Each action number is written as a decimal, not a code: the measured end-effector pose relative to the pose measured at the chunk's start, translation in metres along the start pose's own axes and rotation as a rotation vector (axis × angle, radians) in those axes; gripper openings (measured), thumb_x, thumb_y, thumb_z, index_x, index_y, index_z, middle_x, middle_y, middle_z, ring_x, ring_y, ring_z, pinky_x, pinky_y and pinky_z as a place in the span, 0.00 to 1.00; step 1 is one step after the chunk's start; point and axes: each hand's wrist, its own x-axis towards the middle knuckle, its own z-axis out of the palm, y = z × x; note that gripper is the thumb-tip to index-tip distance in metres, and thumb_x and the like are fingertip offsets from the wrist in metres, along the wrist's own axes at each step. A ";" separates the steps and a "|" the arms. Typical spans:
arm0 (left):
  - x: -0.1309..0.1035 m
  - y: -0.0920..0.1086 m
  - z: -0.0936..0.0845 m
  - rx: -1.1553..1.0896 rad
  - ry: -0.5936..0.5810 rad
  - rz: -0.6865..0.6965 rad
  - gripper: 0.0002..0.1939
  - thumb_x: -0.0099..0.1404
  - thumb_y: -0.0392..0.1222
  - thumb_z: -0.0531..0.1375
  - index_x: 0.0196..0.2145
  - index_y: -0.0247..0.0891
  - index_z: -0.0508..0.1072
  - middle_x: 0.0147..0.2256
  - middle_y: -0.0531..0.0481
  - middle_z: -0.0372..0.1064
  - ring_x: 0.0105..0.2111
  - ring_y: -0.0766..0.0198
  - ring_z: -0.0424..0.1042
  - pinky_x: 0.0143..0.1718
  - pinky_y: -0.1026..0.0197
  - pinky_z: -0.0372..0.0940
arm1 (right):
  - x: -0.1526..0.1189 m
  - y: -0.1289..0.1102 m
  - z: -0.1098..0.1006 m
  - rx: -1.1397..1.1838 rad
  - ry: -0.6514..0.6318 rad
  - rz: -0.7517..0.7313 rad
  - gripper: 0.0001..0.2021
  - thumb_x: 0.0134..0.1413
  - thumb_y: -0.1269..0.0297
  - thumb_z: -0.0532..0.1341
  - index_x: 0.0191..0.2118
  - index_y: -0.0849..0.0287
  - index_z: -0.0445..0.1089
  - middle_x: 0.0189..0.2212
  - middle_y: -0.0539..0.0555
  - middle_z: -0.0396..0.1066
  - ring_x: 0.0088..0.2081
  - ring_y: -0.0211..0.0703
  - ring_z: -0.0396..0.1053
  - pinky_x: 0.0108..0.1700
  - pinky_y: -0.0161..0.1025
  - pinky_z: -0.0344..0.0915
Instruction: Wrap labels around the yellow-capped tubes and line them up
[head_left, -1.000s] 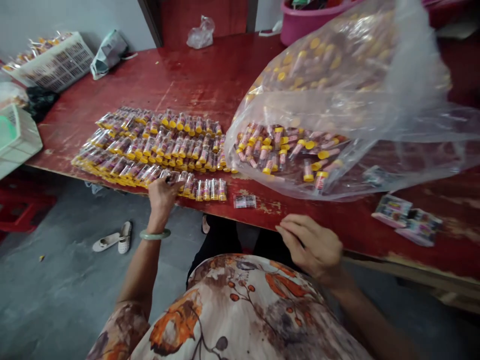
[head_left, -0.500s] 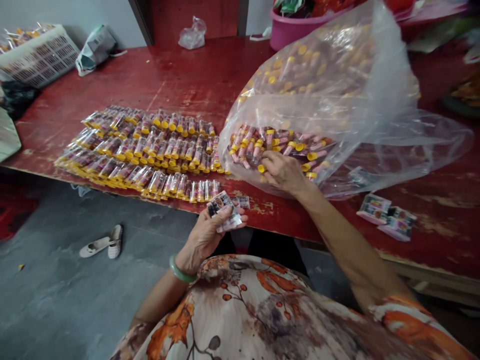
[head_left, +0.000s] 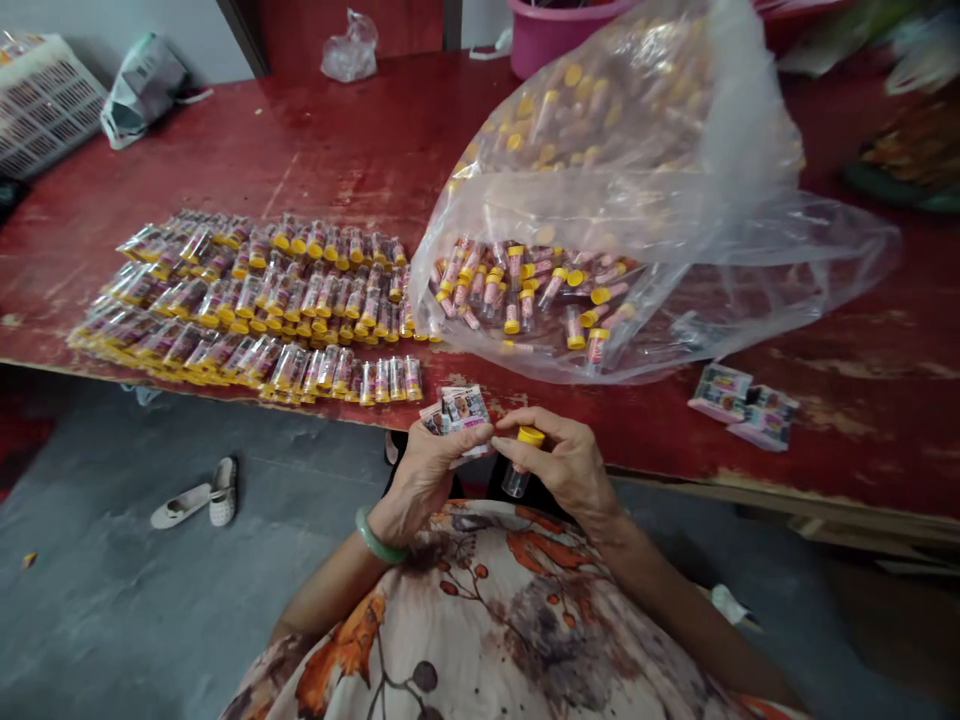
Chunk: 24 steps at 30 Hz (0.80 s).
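Observation:
My left hand [head_left: 431,462] is closed on a few small printed cards [head_left: 465,408], thumb on top, just off the table's front edge. Close beside it, my right hand [head_left: 574,460] grips a clear tube [head_left: 516,480] with a yellow cap, the cap uppermost. The right fingertips come up to the edge of the cards. Behind the hands lies a big clear plastic bag [head_left: 480,190] full of similar yellow-capped tubes, many with something pink inside. To the left, several rows of labelled tubes [head_left: 322,300] lie packed side by side.
Two stacks of printed cards [head_left: 742,400] lie on the red table [head_left: 247,160] at the right. Farther back are a pink tub [head_left: 562,35], a crumpled clear bag [head_left: 350,48] and a white basket [head_left: 45,105]. White shoes [head_left: 223,490] are on the floor.
My right hand has come out of the plastic bag with a yellow-capped tube and moved beside my left hand. The cards in my left hand are now fanned apart. The view has shifted slightly right.

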 end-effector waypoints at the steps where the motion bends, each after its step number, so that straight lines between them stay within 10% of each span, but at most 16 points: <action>1: -0.001 -0.001 0.000 -0.006 -0.001 -0.011 0.18 0.43 0.36 0.75 0.32 0.33 0.76 0.30 0.51 0.74 0.28 0.67 0.72 0.33 0.64 0.67 | 0.001 0.001 0.000 -0.006 -0.012 -0.009 0.09 0.45 0.58 0.67 0.29 0.59 0.74 0.21 0.48 0.68 0.21 0.34 0.62 0.23 0.32 0.58; 24: 0.000 -0.004 -0.003 -0.011 -0.010 0.002 0.16 0.46 0.35 0.74 0.34 0.33 0.77 0.33 0.49 0.76 0.31 0.64 0.74 0.39 0.60 0.69 | 0.006 0.010 0.000 0.241 -0.008 0.226 0.09 0.39 0.60 0.67 0.21 0.60 0.72 0.14 0.45 0.62 0.15 0.30 0.55 0.19 0.31 0.51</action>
